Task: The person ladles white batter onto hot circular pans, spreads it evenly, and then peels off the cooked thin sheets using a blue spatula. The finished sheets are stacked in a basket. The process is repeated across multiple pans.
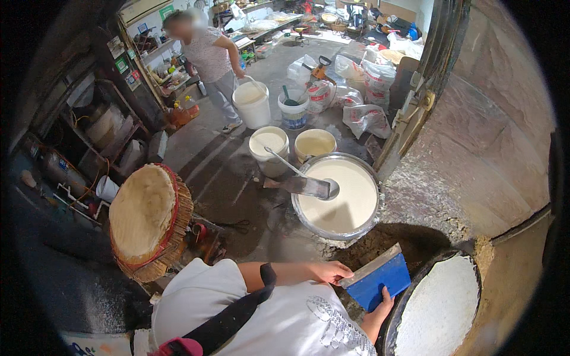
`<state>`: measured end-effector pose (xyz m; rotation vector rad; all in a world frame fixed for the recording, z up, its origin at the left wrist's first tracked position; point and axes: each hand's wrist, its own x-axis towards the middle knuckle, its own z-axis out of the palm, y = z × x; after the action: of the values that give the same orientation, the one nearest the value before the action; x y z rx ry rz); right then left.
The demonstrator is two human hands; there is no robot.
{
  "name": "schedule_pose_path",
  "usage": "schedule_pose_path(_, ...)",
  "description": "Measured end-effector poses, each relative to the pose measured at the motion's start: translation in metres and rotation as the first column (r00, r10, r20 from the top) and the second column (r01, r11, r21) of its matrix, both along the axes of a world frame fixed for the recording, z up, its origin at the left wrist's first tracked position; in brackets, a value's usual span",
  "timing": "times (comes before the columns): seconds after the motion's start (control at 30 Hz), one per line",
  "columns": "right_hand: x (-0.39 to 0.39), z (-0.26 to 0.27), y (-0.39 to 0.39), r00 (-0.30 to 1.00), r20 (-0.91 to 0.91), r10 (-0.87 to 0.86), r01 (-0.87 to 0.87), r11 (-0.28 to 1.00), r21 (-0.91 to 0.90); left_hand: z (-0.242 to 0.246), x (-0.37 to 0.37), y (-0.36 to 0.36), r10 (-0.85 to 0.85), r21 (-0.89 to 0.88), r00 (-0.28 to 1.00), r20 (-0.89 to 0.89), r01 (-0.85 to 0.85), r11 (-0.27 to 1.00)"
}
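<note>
Both my hands grip a blue scraper board (382, 280) with a worn, grey-brown strip along its far edge. My left hand (335, 272) pinches the strip's near left corner. From below, my right hand (382, 307) holds the blue part, thumb on its face. Close by on the right is a round, dark-rimmed griddle (388, 331) with a thin white sheet of batter (438, 307) spread over it. Beyond the scraper stands a wide metal basin (379, 200) of pale batter (343, 213). A ladle (285, 161) and a flat paddle (307, 187) rest across its left side.
A stack of round flatbreads (142, 211) stands at left on a bundled straw base (182, 222). Buckets (269, 164) of pale liquid sit past the basin. Another person (209, 62) holds a white bucket (252, 109). Farther back are sacks (378, 80) and a handheld power mixer (320, 71).
</note>
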<state>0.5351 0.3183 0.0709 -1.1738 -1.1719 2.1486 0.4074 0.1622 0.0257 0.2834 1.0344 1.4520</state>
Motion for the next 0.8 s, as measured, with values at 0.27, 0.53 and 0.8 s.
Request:
schedule_pose_path(0.27, 0.005, -0.001, 0.004, 1.000, 0.031, 0.001, 0.000, 0.999, -0.036, -0.030, 0.001, 0.007, -0.095, 0.124, 0.980, 0.174, 0.074, 0.989)
schedule_pose_path(0.53, 0.017, -0.010, 0.010, 1.000, -0.026, 0.013, -0.013, 1.000, -0.001, -0.024, 0.008, 0.014, -0.180, 0.189, 0.930, 0.321, 0.123, 0.974)
schedule_pose_path(0.8, 0.021, -0.001, 0.001, 0.997, -0.063, -0.036, 0.036, 0.999, -0.003, -0.013, 0.009, 0.012, -0.288, 0.253, 0.872, 0.396, 0.198, 0.947)
